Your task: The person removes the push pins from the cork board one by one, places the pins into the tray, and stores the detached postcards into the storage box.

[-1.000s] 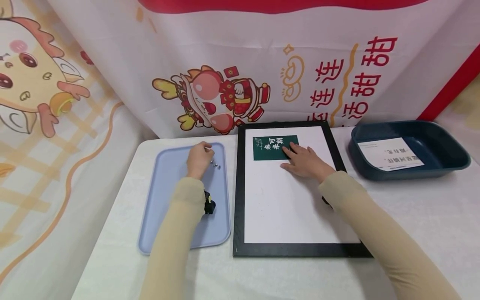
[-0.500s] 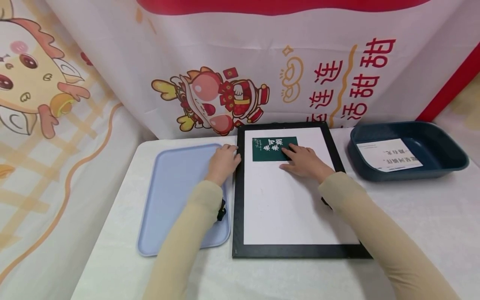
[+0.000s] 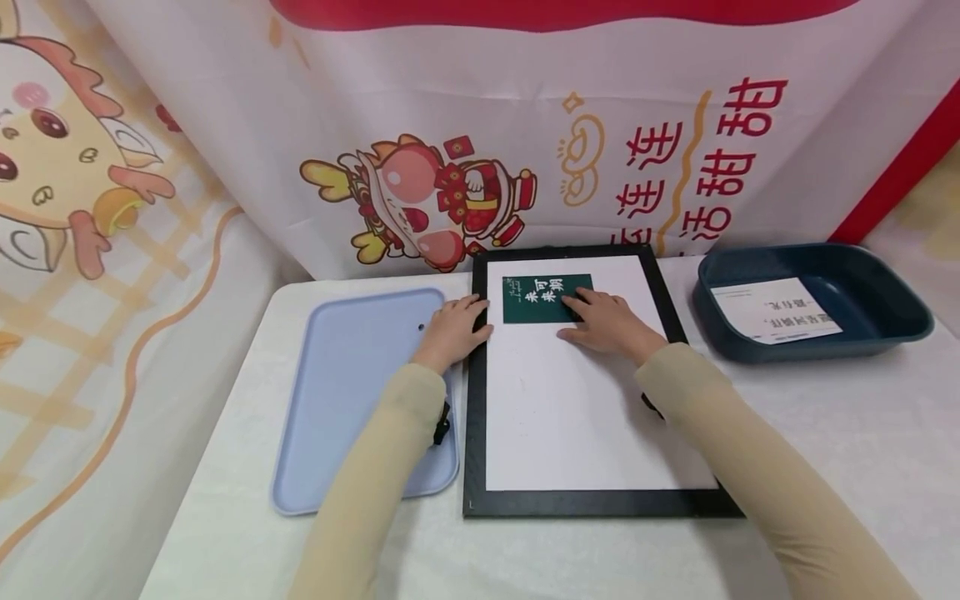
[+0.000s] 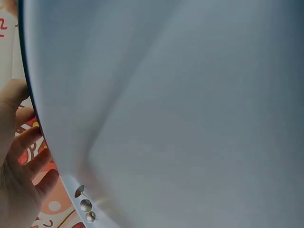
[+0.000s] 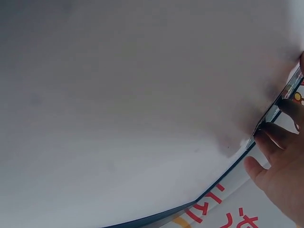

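Observation:
My left hand [image 3: 452,332] rests on the left edge of a black-framed white board [image 3: 585,417], with its fingers fairly straight. In the left wrist view, nothing shows between the fingers of the left hand [image 4: 21,156]. My right hand [image 3: 611,327] lies over the right end of a dark green card [image 3: 536,310] with white lettering, its spread fingertips pressing it onto the board. In the right wrist view, the fingers of the right hand [image 5: 285,161] touch the card at a steep angle. Three shiny metal thumbtacks [image 4: 85,205] lie in the pale blue tray [image 3: 352,383], mostly behind my left hand.
A dark blue bin [image 3: 870,312] stands to the right of the board, with a printed white card [image 3: 776,310] inside. The white-clothed table [image 3: 570,558] runs up to a printed curtain [image 3: 450,75] behind. The tray lies just left of the board.
My left hand has left the thumbtacks in the tray and moved right to the board's left edge, where its fingers have straightened. My right hand stays on the green card.

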Available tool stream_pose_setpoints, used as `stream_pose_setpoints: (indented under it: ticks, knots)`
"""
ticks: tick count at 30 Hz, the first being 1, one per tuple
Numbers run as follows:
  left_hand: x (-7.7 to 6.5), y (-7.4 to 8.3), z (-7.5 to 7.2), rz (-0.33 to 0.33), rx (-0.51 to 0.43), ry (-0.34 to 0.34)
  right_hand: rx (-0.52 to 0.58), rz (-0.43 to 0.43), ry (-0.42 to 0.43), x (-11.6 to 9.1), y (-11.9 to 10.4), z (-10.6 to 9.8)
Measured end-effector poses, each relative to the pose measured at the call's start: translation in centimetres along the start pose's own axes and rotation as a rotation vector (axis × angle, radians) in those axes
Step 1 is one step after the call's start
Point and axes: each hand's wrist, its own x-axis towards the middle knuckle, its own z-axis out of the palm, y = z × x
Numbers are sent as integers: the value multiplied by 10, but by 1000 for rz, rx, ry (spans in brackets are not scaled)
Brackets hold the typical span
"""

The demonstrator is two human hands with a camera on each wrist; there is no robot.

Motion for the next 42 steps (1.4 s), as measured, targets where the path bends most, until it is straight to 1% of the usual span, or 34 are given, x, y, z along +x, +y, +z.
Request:
stream_pose_setpoints:
  ticks: [5,10,13,17,21,28,31,34,36,42]
  knots:
    - [-2,1,-4,7,-14,-22,42,5,9,3,2,-1]
    - [2,1,-4,9,5,-47,71,-13,42,6,4,-5]
    - [4,2,-4,13,12,-49,82,-9,57,8,6,-10]
    - [5,1,-3,7,-1,-52,102,13,65,12,10,-14]
    - [4,-1,-4,-1,-13,-63,114,24,50,16,16,-14]
    - [3,-1,-4,0,1,-68,192,31,-35,17,24,-11]
    - [3,0,-3,-1,-3,-68,187,32,-46,16,25,-12]
    - [2,0,-3,1,-5,-70,160,33,-31,15,25,-12]
    - [2,1,-3,1,-5,-73,162,27,-19,15,24,-12]
    - [1,2,-4,-2,10,-72,230,16,30,16,24,-11]
